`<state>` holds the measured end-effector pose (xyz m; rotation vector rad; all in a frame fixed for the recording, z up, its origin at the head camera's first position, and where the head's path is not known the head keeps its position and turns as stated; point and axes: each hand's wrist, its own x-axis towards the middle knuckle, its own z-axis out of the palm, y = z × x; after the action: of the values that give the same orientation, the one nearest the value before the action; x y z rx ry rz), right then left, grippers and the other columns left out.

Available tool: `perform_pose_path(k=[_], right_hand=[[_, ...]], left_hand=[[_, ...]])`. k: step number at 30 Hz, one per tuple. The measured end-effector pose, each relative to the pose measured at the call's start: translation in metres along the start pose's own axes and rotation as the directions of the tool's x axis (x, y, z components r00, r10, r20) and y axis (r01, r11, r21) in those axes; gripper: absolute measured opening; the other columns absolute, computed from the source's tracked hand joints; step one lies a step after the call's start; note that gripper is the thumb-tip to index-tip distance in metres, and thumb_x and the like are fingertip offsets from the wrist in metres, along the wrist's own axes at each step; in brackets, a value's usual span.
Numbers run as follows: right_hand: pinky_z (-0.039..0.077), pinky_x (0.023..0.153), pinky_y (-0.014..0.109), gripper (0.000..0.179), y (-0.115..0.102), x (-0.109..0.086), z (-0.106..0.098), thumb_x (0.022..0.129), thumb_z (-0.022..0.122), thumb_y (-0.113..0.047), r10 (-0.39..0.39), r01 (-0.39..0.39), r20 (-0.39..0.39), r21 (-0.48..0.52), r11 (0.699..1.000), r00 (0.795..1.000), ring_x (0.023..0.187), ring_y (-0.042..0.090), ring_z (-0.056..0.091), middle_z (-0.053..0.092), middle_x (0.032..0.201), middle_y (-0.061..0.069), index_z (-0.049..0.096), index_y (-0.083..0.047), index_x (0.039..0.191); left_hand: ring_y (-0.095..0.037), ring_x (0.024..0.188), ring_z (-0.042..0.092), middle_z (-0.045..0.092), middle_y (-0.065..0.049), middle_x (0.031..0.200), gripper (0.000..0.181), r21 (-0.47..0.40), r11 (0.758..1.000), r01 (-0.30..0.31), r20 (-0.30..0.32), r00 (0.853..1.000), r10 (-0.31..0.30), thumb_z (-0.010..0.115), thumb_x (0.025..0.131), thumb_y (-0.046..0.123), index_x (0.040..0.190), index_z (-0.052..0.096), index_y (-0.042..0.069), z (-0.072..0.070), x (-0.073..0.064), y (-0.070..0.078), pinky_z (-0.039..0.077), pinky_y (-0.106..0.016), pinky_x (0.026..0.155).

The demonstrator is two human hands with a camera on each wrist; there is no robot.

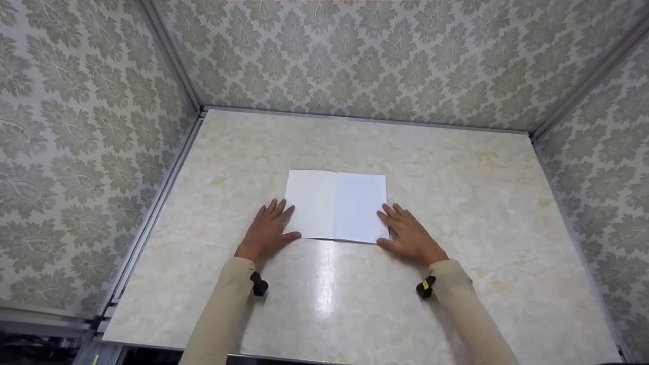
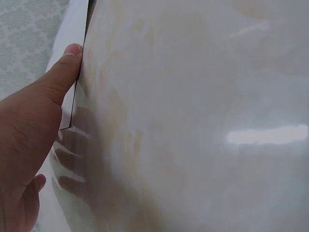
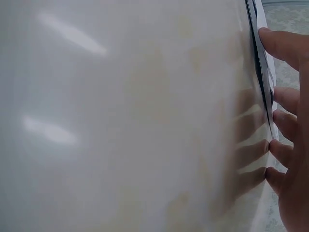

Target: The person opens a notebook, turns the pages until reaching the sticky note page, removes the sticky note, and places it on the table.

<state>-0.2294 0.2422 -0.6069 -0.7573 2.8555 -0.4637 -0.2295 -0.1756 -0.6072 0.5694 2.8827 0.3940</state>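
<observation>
An open notebook (image 1: 314,203) with white pages lies flat on the table, its fold running down the middle. At its lower left corner is my left hand (image 1: 268,230), fingers spread and fairly straight. In the left wrist view the left thumb (image 2: 72,49) rests on the page near the edge. My right hand (image 1: 409,234) lies at the notebook's right edge, its thumb and fingertips touching the page. The right wrist view shows the right thumb (image 3: 273,41) on the notebook edge (image 3: 263,72), where several thin layers show. Neither hand grips anything.
The notebook lies on a glossy marbled table (image 1: 456,182). Patterned wall panels (image 1: 345,56) stand behind and at both sides, framed by metal rails (image 1: 170,56). A small black device (image 1: 259,285) sits at the left wrist, another black device (image 1: 426,287) at the right.
</observation>
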Motion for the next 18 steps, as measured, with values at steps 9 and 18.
perform_pose_path(k=[9,18], right_hand=[[0.012,0.126,0.053,0.081,0.0005,0.0016,0.0008,0.099,0.049,-0.065,-0.001,0.001,0.000,0.033,0.999,1.000,0.157,0.033,0.013,0.024,0.168,0.006,0.034,-0.015,0.160],[0.011,0.126,0.052,0.077,0.0016,0.0038,0.0013,0.100,0.046,-0.065,0.020,-0.020,0.005,0.052,0.998,1.000,0.158,0.032,0.013,0.024,0.169,0.005,0.034,-0.018,0.160]], left_hand=[[-0.033,0.158,0.003,0.014,-0.012,0.170,0.084,-0.026,1.000,0.003,-0.002,1.000,-0.003,0.047,0.100,0.064,0.163,0.024,0.014,0.0004,-0.0027,-0.0014,0.006,-0.052,0.126],[-0.033,0.158,0.005,0.015,-0.013,0.170,0.083,-0.044,0.999,-0.002,-0.011,1.000,0.001,0.049,0.101,0.062,0.163,0.026,0.012,-0.0002,-0.0037,0.0005,0.007,-0.051,0.127]])
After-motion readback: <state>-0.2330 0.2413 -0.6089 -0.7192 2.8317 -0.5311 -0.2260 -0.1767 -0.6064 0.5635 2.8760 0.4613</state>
